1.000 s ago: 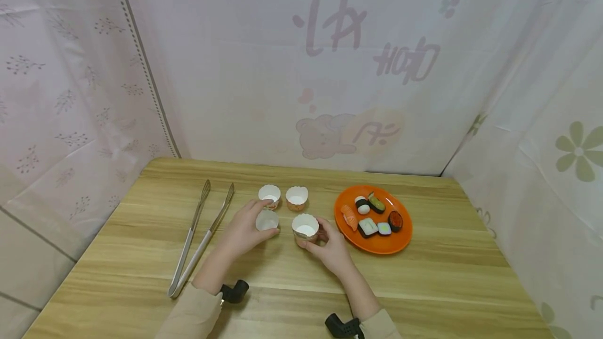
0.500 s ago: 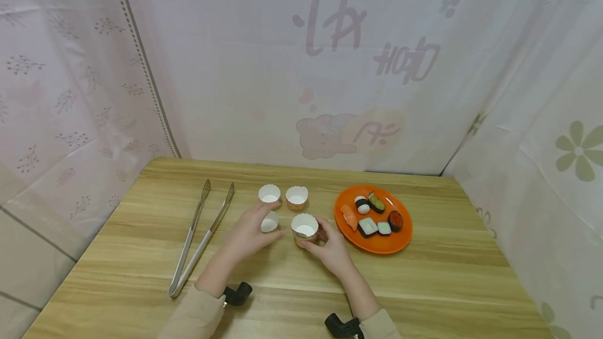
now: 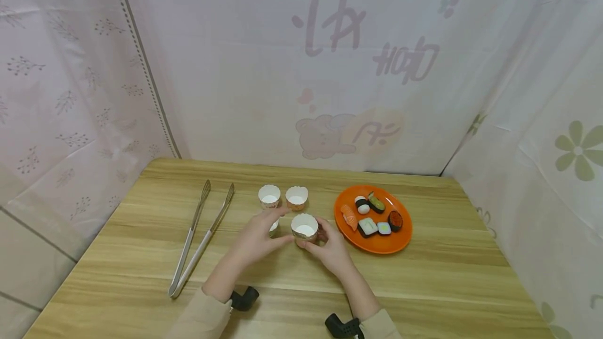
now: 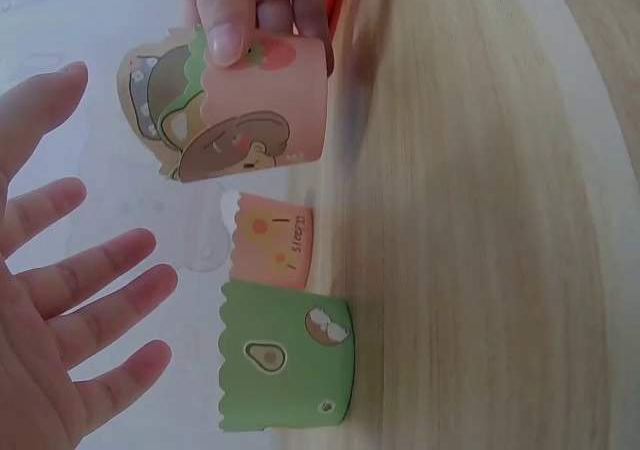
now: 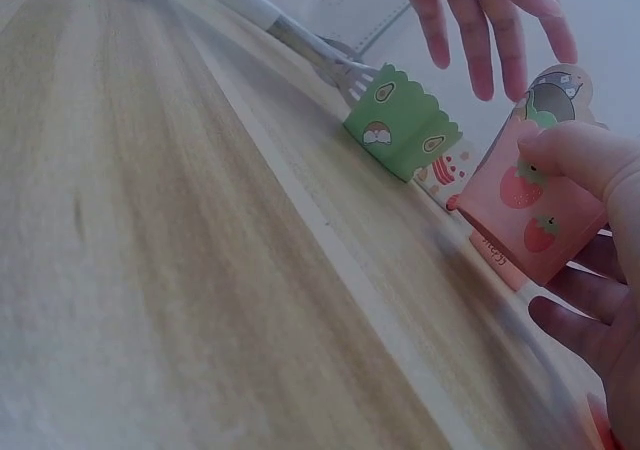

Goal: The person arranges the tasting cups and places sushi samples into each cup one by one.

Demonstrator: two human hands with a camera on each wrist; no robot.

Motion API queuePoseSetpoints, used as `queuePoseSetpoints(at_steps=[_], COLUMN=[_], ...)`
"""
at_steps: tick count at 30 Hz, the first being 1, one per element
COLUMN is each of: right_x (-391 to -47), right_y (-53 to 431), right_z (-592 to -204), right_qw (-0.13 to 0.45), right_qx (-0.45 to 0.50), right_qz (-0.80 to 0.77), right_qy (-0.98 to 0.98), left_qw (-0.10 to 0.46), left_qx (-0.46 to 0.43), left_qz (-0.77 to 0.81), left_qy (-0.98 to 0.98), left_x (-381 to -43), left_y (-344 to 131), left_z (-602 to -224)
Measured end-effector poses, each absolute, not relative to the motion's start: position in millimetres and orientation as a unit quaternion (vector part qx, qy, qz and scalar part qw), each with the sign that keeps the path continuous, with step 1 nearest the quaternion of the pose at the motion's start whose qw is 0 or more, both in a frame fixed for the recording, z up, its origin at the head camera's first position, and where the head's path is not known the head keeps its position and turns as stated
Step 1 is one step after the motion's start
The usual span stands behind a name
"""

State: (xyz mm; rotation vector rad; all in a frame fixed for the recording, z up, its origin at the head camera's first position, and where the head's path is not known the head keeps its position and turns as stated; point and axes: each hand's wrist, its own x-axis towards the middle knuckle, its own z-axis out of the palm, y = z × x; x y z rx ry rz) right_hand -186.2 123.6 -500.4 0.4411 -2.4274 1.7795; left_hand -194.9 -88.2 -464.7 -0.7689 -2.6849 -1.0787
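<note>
From my end I make out an H and an O in the lettering (image 3: 407, 60) on the curtain (image 3: 245, 61) beyond the right hand (image 3: 332, 250). Small wording on the pink cup (image 4: 268, 245) beyond the left hand (image 3: 256, 237) is too blurred for me to read.

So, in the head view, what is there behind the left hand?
The green cup: a small part shows, and the left hand covers the rest. What it contains, if anything, I cannot tell.
</note>
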Motion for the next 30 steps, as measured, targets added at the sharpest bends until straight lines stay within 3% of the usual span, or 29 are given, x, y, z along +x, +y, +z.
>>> queuePoseSetpoints(at_steps=[9, 22, 30], right_x=[-197.1, -181.2, -192.4], right_y=[127.5, 121.4, 125.8], right_z=[-525.9, -491.8, -514.9], right_qw=[0.058, 0.040, 0.026], right_qx=[0.142, 0.142, 0.132], right_qz=[0.570, 0.572, 0.575], right_qy=[-0.807, -0.807, -0.807], left_qw=[0.086, 0.069, 0.077], left_qx=[-0.288, -0.284, -0.292], left_qz=[-0.356, -0.352, -0.344], left_qy=[-0.885, -0.889, -0.889], left_x=[-193.9, -188.2, -189.9], left_y=[-83.1, -75.8, -73.3], left_z=[-465.1, -468.3, -471.3])
